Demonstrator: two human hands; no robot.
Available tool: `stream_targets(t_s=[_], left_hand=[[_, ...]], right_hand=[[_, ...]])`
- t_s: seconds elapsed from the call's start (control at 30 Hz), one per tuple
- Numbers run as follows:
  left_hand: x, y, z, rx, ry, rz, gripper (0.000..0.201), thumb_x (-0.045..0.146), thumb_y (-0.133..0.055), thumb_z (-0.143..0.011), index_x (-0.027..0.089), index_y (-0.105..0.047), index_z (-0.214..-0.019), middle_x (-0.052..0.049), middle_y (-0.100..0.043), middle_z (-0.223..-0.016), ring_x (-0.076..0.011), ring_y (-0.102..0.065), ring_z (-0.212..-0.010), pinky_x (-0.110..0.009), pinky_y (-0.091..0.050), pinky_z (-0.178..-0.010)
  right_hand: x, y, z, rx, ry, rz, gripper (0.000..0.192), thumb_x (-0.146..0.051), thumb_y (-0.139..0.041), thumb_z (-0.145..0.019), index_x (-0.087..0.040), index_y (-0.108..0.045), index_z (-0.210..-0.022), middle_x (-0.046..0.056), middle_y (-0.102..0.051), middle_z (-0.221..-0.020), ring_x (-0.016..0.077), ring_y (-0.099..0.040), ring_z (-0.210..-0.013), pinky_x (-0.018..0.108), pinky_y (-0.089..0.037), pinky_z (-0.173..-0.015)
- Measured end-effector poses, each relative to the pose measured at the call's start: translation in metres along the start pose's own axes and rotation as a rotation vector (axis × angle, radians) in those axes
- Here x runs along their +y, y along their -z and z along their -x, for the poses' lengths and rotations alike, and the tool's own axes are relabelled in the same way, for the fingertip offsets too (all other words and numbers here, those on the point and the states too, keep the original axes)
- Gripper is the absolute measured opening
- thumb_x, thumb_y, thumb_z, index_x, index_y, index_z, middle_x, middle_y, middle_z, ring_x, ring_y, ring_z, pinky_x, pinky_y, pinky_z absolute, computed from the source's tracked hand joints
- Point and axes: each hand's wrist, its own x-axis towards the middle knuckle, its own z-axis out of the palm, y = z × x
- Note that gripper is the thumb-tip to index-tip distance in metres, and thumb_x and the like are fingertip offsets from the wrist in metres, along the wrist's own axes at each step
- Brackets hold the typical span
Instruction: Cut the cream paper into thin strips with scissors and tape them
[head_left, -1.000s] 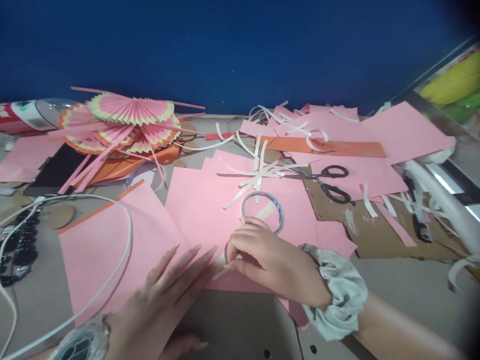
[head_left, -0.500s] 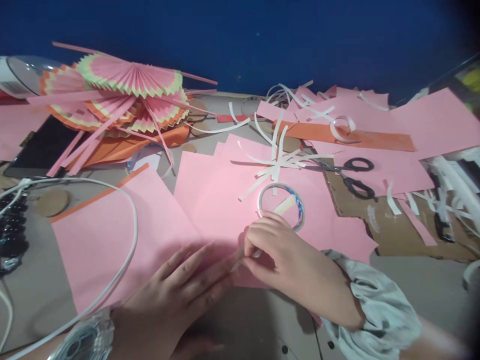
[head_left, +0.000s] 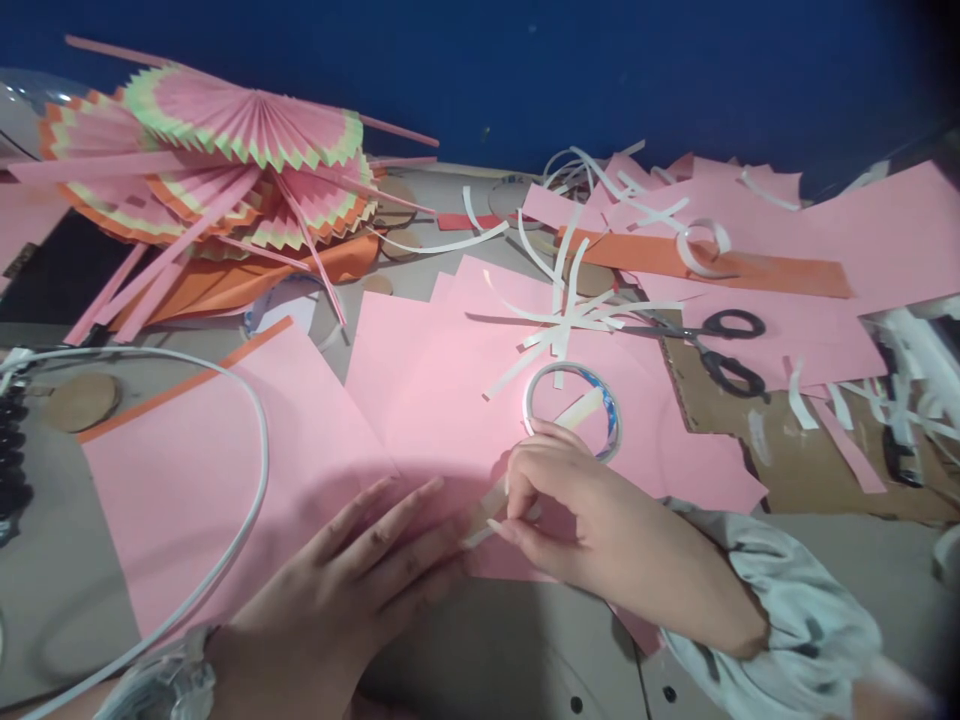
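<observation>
Left hand [head_left: 360, 570] flat on pink paper [head_left: 420, 400]; right hand [head_left: 592, 520] pinches white strip [head_left: 487, 515] beside tape roll [head_left: 574, 405]

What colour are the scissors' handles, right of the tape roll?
Black. The scissors lie on pink paper; the head view shows them clearly.

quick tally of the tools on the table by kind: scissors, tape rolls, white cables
scissors: 1
tape roll: 1, just beyond the right hand
white cable: 1, looping over the pink sheet by the left hand
total: 3
</observation>
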Motion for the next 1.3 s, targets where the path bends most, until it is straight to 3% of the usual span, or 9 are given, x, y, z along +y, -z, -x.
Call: stream_targets(t_s=[0.1,0.23,0.37,0.6,1.3], left_hand=[[-0.002,0.0,-0.001,-0.008,-0.018,0.017,0.072,0.066,-0.046,-0.076,0.025,-0.041,-0.135,0.001,-0.039,-0.143,-0.0281,-0.03,-0.131,-0.043,-0.019,-0.107],[-0.003,0.0,-0.003,-0.027,-0.022,0.056,0.072,0.064,-0.052,-0.074,0.027,-0.041,-0.135,-0.001,-0.044,-0.14,-0.0289,-0.031,-0.13,-0.045,-0.025,-0.105],[-0.003,0.0,-0.002,-0.041,-0.022,0.077,0.074,0.063,-0.055,-0.073,0.028,-0.038,-0.136,-0.002,-0.045,-0.139,-0.0277,-0.034,-0.129,-0.045,-0.026,-0.105],[-0.004,-0.001,-0.002,-0.02,-0.023,0.035,0.07,0.061,-0.046,-0.08,0.022,-0.038,-0.137,-0.001,-0.042,-0.141,-0.0266,-0.033,-0.13,-0.042,-0.021,-0.108],[-0.003,-0.006,0.0,-0.069,-0.038,-0.004,0.077,0.064,-0.047,-0.077,0.021,-0.034,-0.139,0.0,-0.032,-0.147,-0.0262,-0.02,-0.136,-0.041,0.006,-0.112]], right_hand=[[0.001,0.004,0.001,-0.029,-0.023,-0.033,0.02,-0.01,-0.057,-0.079,-0.021,-0.043,-0.07,-0.003,-0.052,-0.072,0.0149,-0.051,-0.077,0.036,-0.036,-0.089],[0.0,0.001,0.0,-0.009,-0.024,-0.008,0.02,-0.011,-0.059,-0.078,-0.021,-0.044,-0.069,-0.003,-0.053,-0.072,0.016,-0.05,-0.079,0.033,-0.04,-0.08],[0.0,-0.004,-0.002,0.031,0.008,0.064,0.023,-0.007,-0.058,-0.076,-0.021,-0.042,-0.067,-0.005,-0.05,-0.068,0.0141,-0.049,-0.073,0.037,-0.037,-0.088],[0.002,-0.009,-0.002,0.052,0.032,0.115,0.025,-0.006,-0.057,-0.076,-0.021,-0.039,-0.066,-0.005,-0.047,-0.067,0.013,-0.048,-0.07,0.038,-0.033,-0.092],[0.01,-0.017,-0.004,0.127,0.114,0.113,0.022,-0.008,-0.055,-0.076,-0.02,-0.04,-0.066,-0.005,-0.046,-0.067,0.0128,-0.045,-0.069,0.038,-0.033,-0.09]])
